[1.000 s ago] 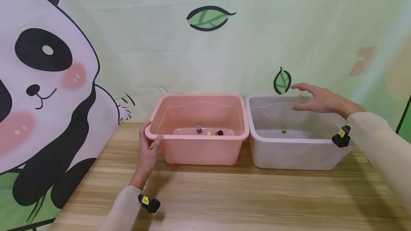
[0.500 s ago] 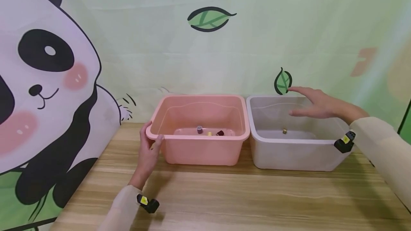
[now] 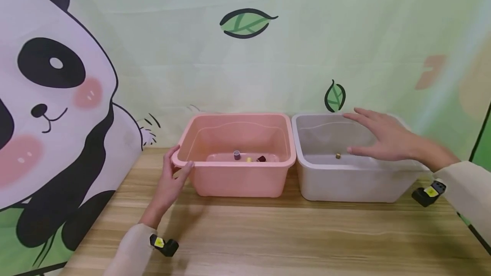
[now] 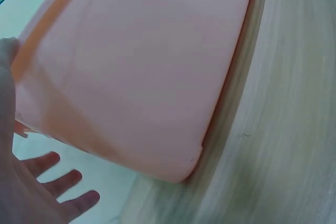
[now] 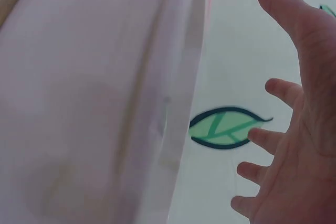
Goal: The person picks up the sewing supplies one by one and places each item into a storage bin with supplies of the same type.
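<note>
At the near left corner of the pink plastic bin (image 3: 239,180), my left hand (image 3: 168,186) rests with its thumb at the front rim and the fingertips at the left side. The left wrist view shows the other fingers (image 4: 65,184) spread and straight, apart from the bin's wall. My right hand (image 3: 387,139) hovers over the light grey bin (image 3: 349,184), holding nothing, its fingers extended and the thumb apart. Inside the pink bin lie a grey cap-like piece (image 3: 237,155), a yellow piece (image 3: 249,159) and a dark red one (image 3: 261,159). A small gold-coloured piece (image 3: 338,156) lies in the grey bin.
Both bins stand side by side on a wood-grain table (image 3: 268,233), near a pale green backdrop (image 3: 184,54) printed with a panda and leaves. Each sleeve carries a small black wrist camera, such as the one at the right wrist (image 3: 428,194).
My right hand has come lower and nearer over the grey bin, with its fingers spread wider. My left forearm has shifted slightly left, the hand still at the pink bin's corner.
</note>
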`<action>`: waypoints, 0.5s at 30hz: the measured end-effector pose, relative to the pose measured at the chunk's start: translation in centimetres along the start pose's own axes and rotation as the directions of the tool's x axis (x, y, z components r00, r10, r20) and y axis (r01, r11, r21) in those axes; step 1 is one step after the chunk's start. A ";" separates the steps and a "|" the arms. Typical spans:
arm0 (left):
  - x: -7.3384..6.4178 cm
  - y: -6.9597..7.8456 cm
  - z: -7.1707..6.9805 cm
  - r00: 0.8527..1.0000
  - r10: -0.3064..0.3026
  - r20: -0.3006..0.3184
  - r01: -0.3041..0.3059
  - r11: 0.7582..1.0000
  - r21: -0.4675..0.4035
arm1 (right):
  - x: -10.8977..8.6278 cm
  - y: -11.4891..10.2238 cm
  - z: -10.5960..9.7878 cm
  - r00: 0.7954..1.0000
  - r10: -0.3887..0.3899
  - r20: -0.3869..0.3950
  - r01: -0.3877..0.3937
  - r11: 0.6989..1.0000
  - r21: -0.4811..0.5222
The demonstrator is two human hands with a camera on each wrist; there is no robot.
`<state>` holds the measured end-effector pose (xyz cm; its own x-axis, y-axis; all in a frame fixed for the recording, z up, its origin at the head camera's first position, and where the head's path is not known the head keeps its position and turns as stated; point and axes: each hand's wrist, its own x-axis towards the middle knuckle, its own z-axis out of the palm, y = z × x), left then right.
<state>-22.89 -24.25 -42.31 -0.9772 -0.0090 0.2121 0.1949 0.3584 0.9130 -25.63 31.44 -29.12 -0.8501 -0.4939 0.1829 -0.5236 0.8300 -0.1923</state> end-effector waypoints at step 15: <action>-0.3 1.7 -1.7 0.994 0.102 -0.041 -0.076 0.908 0.413 | -5.3 -3.8 3.1 0.983 -0.066 -0.174 0.062 0.998 -0.027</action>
